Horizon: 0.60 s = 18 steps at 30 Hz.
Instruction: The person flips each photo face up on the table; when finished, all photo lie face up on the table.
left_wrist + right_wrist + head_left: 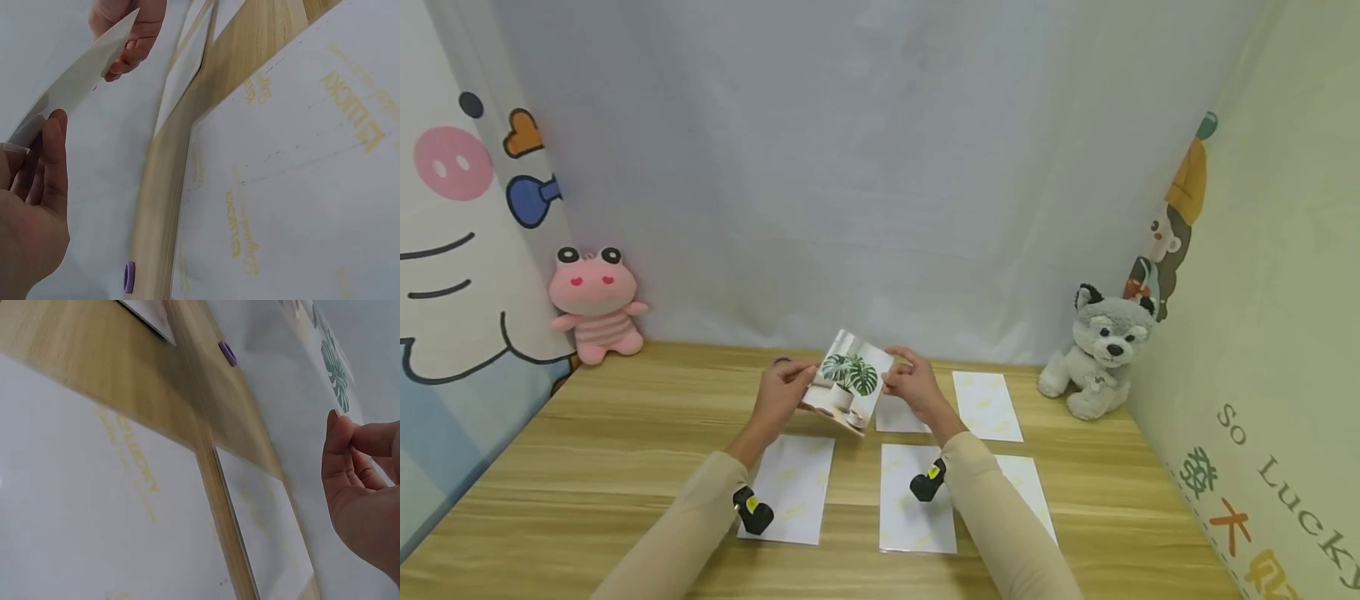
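Observation:
A photo print [842, 387] of a green leafy plant in a white pot is held tilted above the back middle of the table. My left hand [781, 396] pinches its left edge between thumb and fingers. At the opposite edge, my right hand [916, 385] grips it, thumb and forefinger meeting on the border in the right wrist view. The left wrist view shows the pale back of the print [81, 69], slightly bowed. Below the hands lie several white sheets, among them a left one [793, 487] and a middle one [916, 521], with yellow lettering on their upper sides.
Another white sheet [987, 406] lies at the back right of the wooden table [625, 467]. A purple ring-shaped thing [228, 354] is near the back edge. A pink plush frog [597, 300] sits back left, a grey plush dog [1101, 354] back right. Curtains hang behind.

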Each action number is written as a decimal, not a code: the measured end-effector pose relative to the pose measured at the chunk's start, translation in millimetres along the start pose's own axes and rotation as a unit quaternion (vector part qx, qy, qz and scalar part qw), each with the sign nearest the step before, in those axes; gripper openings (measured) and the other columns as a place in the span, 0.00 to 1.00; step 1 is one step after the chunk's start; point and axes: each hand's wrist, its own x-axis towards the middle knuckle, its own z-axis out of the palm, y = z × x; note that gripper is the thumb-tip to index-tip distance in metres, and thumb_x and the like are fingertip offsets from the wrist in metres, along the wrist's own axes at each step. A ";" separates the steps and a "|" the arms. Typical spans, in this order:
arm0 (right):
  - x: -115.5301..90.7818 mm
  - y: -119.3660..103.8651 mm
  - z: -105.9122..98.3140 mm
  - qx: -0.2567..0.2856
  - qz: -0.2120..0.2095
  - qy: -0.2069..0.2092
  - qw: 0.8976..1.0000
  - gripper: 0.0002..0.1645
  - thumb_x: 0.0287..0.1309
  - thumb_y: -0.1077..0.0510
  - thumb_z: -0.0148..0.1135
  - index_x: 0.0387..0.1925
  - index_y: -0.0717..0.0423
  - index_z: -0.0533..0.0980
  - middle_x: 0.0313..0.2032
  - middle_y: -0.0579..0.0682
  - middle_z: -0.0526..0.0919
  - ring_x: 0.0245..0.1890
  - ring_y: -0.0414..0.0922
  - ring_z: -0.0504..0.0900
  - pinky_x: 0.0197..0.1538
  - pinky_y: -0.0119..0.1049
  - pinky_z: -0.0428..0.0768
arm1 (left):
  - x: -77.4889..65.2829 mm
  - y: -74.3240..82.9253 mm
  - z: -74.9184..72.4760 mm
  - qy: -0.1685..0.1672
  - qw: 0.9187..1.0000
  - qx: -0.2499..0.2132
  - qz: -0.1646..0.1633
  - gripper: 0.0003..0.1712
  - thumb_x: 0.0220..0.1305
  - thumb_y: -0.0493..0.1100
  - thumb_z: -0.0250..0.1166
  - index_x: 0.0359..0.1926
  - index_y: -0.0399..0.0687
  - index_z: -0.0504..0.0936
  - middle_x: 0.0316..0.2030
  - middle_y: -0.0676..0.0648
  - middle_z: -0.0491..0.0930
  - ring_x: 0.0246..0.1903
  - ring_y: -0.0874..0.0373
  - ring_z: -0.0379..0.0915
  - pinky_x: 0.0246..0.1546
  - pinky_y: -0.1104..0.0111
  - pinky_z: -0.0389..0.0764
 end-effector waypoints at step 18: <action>-0.5 -11.8 -11.2 -0.104 -0.017 -0.045 0.993 0.34 0.62 0.76 0.55 0.70 0.68 0.63 0.25 0.44 0.71 0.23 0.38 0.79 0.30 0.30 0.82 | 3.3 4.7 -17.5 -0.179 0.982 0.064 -0.009 0.32 0.63 0.27 0.60 0.68 0.23 0.65 0.22 0.49 0.85 0.16 0.65 0.76 0.18 0.71 0.80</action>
